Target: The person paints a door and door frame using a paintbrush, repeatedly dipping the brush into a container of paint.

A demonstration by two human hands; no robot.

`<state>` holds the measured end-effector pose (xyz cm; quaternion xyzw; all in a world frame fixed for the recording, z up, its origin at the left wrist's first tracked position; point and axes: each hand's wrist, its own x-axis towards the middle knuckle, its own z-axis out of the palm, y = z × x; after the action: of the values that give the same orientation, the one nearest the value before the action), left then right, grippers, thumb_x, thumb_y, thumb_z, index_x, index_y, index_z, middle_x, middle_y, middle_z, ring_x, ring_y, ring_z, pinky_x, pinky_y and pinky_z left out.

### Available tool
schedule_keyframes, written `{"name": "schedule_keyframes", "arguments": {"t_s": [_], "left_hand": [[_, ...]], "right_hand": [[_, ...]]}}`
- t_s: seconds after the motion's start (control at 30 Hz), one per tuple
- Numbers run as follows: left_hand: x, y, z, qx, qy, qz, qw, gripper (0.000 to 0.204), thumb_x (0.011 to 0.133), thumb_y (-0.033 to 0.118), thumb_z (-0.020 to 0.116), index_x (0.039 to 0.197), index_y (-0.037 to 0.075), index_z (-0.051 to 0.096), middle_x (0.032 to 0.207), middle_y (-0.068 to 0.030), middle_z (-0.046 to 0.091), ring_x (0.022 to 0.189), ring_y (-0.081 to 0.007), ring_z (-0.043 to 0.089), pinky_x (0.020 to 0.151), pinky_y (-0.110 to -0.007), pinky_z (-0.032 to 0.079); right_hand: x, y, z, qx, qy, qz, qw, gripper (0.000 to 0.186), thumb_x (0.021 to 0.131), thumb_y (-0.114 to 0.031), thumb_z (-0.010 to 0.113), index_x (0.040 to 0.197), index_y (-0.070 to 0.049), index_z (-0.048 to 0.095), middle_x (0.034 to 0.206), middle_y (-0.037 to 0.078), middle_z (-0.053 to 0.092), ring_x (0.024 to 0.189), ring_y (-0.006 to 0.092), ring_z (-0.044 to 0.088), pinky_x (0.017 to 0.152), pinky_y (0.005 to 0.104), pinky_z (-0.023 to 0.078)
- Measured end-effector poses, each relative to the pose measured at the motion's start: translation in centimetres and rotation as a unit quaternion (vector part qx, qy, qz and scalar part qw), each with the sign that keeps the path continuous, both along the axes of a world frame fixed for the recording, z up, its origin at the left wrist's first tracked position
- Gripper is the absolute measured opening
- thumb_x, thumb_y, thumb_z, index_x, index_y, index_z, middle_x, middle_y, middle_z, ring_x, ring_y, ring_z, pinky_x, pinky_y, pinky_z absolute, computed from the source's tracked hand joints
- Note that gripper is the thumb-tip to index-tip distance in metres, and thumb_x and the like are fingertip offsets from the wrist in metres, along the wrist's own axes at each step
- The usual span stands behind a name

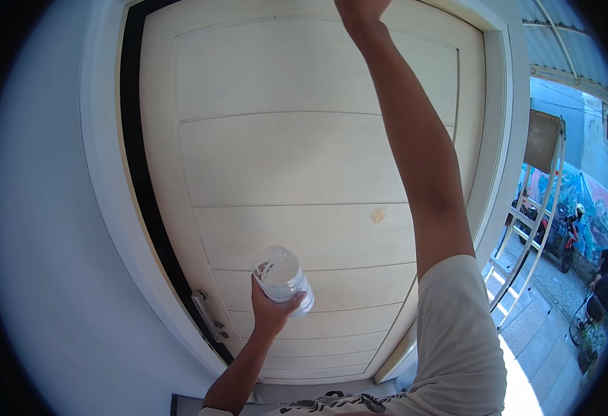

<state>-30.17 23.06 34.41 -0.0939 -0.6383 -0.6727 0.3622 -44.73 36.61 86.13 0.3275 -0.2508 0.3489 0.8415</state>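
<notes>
In my left hand (271, 308) is a see-through plastic tub (286, 281) with white, paint-like smears on its rim and inner wall. The fingers wrap around its side, and its mouth tilts up toward me. My right arm stretches up high in front of a cream panelled door (290, 159). Only the wrist and part of my right hand (361, 8) show at the top edge. Its fingers are cut off, so what it holds or touches is hidden. A tan, uneven patch (378, 215) marks the door between my arms.
A metal door handle (209, 315) sits low on the door's left side, beside a dark strip along the frame (99, 139). Outside on the right stand a white metal ladder-like frame (526, 229), a parked motorbike (564, 239) and a person (605, 267) near a wheeled thing.
</notes>
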Motion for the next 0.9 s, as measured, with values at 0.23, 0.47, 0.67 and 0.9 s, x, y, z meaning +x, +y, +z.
{"name": "schedule_keyframes", "arguments": {"t_s": [0.23,0.47,0.67,0.9], "left_hand": [[-0.1,0.5,0.3,0.004,0.016,-0.003,1.0,0.083,0.068,0.008,0.089,0.135,0.003,0.041,0.125,-0.0136,0.057,0.116,-0.0241,0.06,0.1,-0.04,0.052],[0.7,-0.5,0.0,0.011,0.014,0.009,1.0,0.083,0.068,0.007,0.089,0.135,0.003,0.041,0.126,-0.0138,0.057,0.117,-0.0244,0.06,0.1,-0.04,0.052],[0.8,-0.4,-0.1,-0.003,0.007,0.015,1.0,0.082,0.068,0.007,0.089,0.135,0.004,0.041,0.126,-0.0141,0.057,0.117,-0.0247,0.06,0.1,-0.041,0.052],[0.2,0.6,-0.1,0.014,0.01,-0.018,1.0,0.082,0.069,0.005,0.086,0.138,0.002,0.041,0.127,-0.0138,0.057,0.118,-0.0241,0.06,0.105,-0.041,0.05]], "right_hand": [[1.1,1.1,1.9,0.091,-0.016,0.13,0.987,0.017,0.092,-0.013,0.073,0.099,0.003,0.072,0.084,0.018,0.074,0.078,0.0283,0.073,0.071,0.0353,0.056],[-4.4,14.1,0.5,-0.136,-0.093,0.019,0.986,0.019,0.092,-0.017,0.073,0.099,0.001,0.073,0.087,0.017,0.074,0.08,0.0279,0.073,0.071,0.037,0.055],[-4.1,9.1,0.3,-0.112,-0.047,-0.036,0.992,0.017,0.092,-0.016,0.072,0.098,0.0,0.073,0.092,0.015,0.074,0.079,0.0312,0.071,0.072,0.0387,0.055],[2.1,-1.1,0.7,0.098,-0.006,0.111,0.989,0.017,0.091,-0.012,0.073,0.099,0.003,0.072,0.089,0.018,0.074,0.083,0.0292,0.074,0.073,0.0354,0.057]]}}
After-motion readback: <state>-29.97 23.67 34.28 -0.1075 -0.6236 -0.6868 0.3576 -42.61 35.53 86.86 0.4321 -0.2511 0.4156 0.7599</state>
